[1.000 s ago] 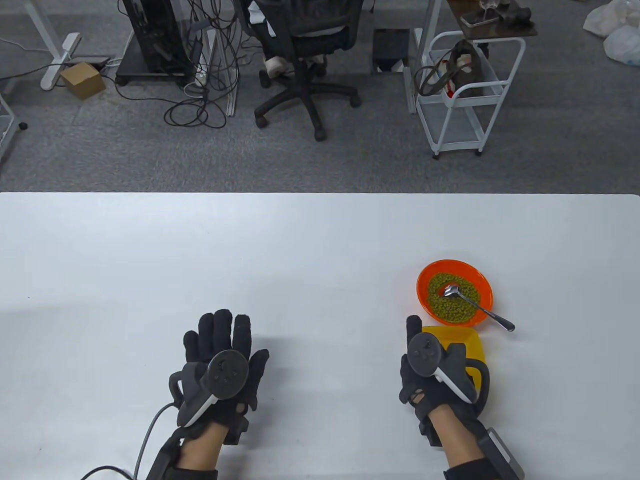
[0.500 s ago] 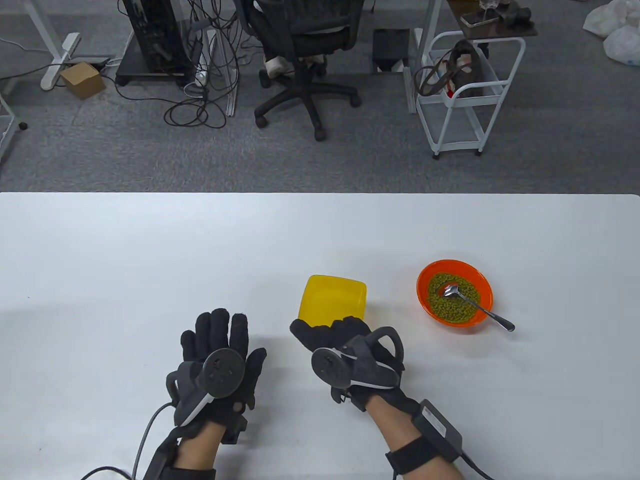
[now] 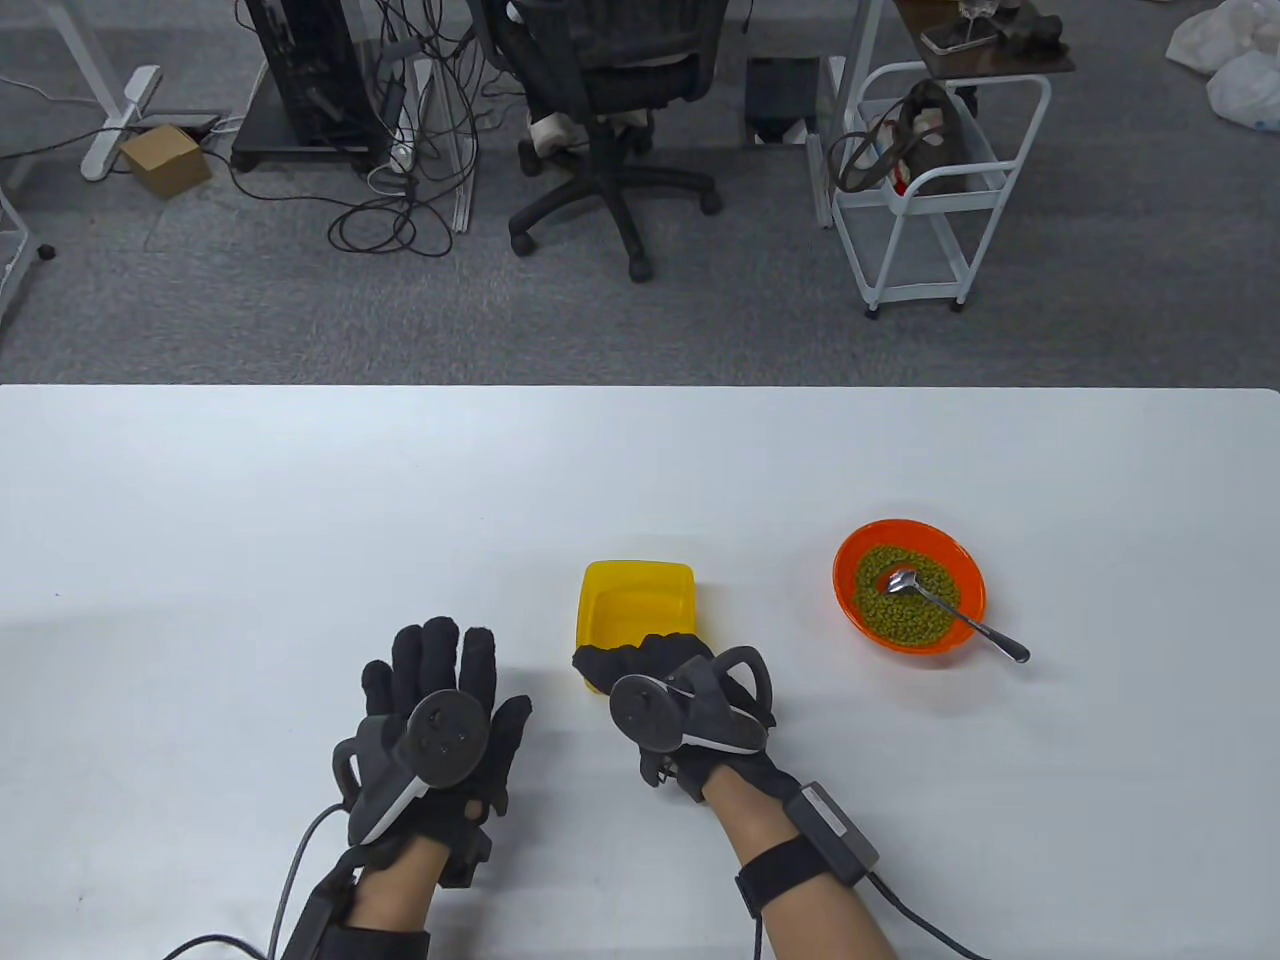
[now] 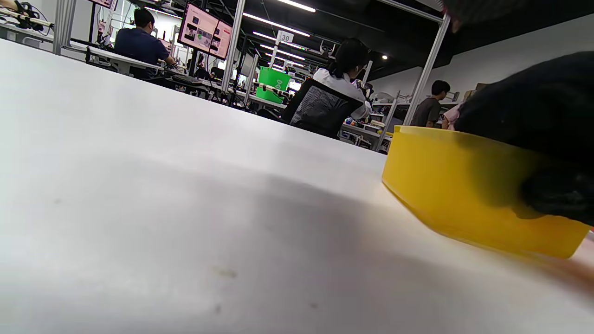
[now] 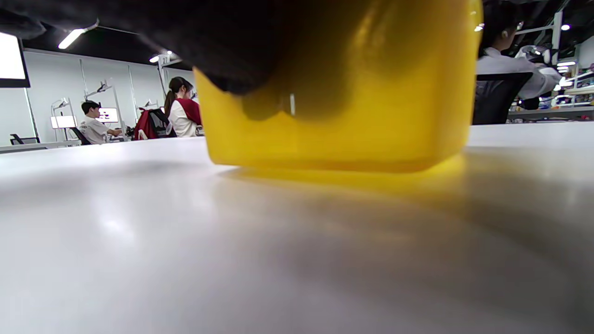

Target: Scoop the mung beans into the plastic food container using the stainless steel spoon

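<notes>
Your right hand (image 3: 690,700) grips the yellow container's (image 3: 637,610) near rim at lower centre; your left hand (image 3: 440,720) rests open, flat, lower left. The spoon (image 3: 955,612) lies in the bean bowl (image 3: 908,585) at right, handle pointing lower right, nearer your right hand.

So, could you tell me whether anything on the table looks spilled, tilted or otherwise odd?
Nothing is spilled. The yellow container, gripped by the right hand, looks tilted in the left wrist view. The spoon rests in the orange bowl.
</notes>
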`<action>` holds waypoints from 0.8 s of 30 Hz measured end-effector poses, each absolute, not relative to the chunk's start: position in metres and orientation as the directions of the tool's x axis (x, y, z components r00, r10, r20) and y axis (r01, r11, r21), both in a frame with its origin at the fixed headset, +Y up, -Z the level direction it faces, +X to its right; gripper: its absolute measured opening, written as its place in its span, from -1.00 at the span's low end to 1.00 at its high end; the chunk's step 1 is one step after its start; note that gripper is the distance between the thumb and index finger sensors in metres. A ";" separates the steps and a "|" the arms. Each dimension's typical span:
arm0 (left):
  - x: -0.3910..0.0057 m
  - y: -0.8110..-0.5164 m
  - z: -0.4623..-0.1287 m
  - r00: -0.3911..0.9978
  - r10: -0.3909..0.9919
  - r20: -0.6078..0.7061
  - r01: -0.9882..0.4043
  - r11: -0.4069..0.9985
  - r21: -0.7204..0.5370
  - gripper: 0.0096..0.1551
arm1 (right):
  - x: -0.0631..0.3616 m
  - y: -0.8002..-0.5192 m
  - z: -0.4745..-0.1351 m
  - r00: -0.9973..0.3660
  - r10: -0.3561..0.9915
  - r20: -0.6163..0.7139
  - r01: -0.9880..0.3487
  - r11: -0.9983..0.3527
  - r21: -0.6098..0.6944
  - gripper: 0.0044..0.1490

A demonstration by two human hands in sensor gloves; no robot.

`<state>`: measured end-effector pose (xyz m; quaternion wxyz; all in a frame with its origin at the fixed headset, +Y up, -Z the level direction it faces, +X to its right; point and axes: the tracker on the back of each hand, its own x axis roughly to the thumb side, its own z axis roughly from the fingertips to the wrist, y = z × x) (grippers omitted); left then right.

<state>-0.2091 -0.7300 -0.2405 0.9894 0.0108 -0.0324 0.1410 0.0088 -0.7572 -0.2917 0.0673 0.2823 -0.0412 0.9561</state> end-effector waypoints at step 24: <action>-0.208 -0.731 -0.239 0.956 0.285 0.072 -0.285 0.959 -0.007 -0.08 | 0.022 -0.759 -0.293 -0.816 0.191 0.546 -0.165 -0.982 0.096 -0.25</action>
